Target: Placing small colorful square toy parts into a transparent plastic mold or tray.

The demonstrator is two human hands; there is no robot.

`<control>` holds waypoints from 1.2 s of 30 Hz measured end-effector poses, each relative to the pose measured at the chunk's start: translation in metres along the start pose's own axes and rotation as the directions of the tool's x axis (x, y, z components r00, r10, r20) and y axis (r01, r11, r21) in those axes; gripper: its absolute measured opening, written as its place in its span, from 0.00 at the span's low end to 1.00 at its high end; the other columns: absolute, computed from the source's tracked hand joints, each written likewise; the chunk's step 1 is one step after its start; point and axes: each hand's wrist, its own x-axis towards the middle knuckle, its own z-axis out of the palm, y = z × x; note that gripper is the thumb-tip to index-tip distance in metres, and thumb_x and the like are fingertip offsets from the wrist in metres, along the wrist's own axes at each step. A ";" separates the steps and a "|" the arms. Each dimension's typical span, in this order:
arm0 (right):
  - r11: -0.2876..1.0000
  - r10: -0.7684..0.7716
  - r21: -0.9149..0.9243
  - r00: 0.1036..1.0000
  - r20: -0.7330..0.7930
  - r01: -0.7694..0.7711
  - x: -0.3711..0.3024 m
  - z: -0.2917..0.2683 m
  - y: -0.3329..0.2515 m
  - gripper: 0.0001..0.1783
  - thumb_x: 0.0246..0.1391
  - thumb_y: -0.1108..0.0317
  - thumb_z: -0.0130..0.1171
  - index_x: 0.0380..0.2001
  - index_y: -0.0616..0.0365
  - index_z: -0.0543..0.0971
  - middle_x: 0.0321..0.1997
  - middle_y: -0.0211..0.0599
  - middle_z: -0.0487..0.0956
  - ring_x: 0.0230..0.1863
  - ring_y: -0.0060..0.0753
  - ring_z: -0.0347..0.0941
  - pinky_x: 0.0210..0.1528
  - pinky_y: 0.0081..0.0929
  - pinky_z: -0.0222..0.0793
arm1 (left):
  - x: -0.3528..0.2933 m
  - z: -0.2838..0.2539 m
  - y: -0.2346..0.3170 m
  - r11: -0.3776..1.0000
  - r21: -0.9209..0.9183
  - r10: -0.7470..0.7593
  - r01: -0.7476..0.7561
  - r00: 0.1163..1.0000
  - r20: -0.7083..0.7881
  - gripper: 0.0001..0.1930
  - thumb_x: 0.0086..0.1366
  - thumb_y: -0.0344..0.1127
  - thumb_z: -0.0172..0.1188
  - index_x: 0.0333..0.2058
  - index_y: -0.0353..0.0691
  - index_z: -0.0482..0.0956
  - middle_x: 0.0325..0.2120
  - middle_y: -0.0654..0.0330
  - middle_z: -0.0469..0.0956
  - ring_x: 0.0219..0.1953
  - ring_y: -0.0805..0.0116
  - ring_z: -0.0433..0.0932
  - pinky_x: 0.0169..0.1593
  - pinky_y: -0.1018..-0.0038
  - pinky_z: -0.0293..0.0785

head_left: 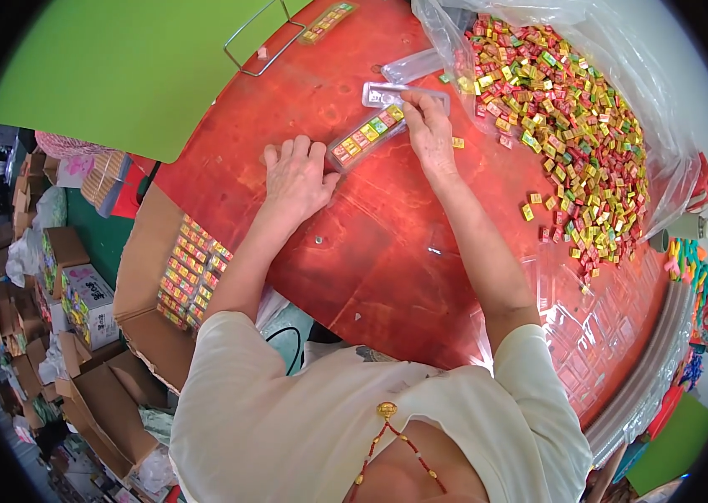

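A narrow clear plastic tray (366, 137) lies slanted on the red table, filled with a double row of small yellow, green and red blocks. Beside its near left end, my left hand (297, 178) rests on the table with the fingers lying apart and the thumb close to the tray's end. My right hand (429, 138) is at the far end, its fingertips bent down together over the tray; what they hold, if anything, is hidden. An unfilled clear tray (377, 95) lies just beyond, partly under my right fingers. Further back is another clear plastic piece (413, 66).
A big heap of small coloured blocks (572, 126) spreads from a clear plastic bag (672, 126) on the right. Clear trays (580, 344) lie at the near right. Filled packs sit in a cardboard box (146, 277) at left. A green board (128, 67) borders the far left.
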 end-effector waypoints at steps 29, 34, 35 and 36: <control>0.590 -0.307 -0.645 0.874 0.378 0.486 0.076 -0.033 0.047 0.18 0.59 0.62 0.59 0.53 0.46 0.78 0.59 0.28 0.74 0.65 0.36 0.66 0.67 0.48 0.57 | 0.084 0.015 -0.017 0.997 0.023 -0.067 0.067 0.998 -0.019 0.38 0.62 0.39 0.60 0.68 0.38 0.56 0.46 0.46 0.72 0.50 0.48 0.72 0.50 0.51 0.69; 0.594 -0.354 -0.641 0.874 0.334 0.486 0.070 -0.030 0.051 0.16 0.59 0.62 0.58 0.50 0.48 0.79 0.58 0.30 0.76 0.65 0.36 0.66 0.70 0.50 0.54 | 0.146 0.021 -0.030 1.000 -0.001 -0.019 0.019 0.999 0.030 0.37 0.63 0.40 0.59 0.68 0.38 0.56 0.50 0.46 0.71 0.55 0.46 0.70 0.53 0.49 0.66; 0.605 -0.346 -0.636 0.878 0.331 0.479 0.070 -0.032 0.050 0.16 0.59 0.62 0.57 0.50 0.48 0.79 0.58 0.30 0.76 0.66 0.37 0.66 0.71 0.50 0.51 | 0.158 0.025 -0.027 1.000 -0.004 -0.015 0.015 0.999 0.029 0.37 0.63 0.40 0.59 0.68 0.38 0.56 0.50 0.46 0.71 0.55 0.46 0.70 0.53 0.49 0.66; 0.617 -0.340 -0.628 0.880 0.330 0.474 0.070 -0.030 0.049 0.16 0.59 0.62 0.57 0.50 0.48 0.79 0.58 0.31 0.76 0.66 0.37 0.65 0.73 0.50 0.49 | 0.167 0.029 -0.026 0.995 0.091 0.041 -0.037 0.998 -0.050 0.37 0.62 0.41 0.59 0.68 0.37 0.57 0.56 0.45 0.67 0.59 0.45 0.67 0.56 0.45 0.63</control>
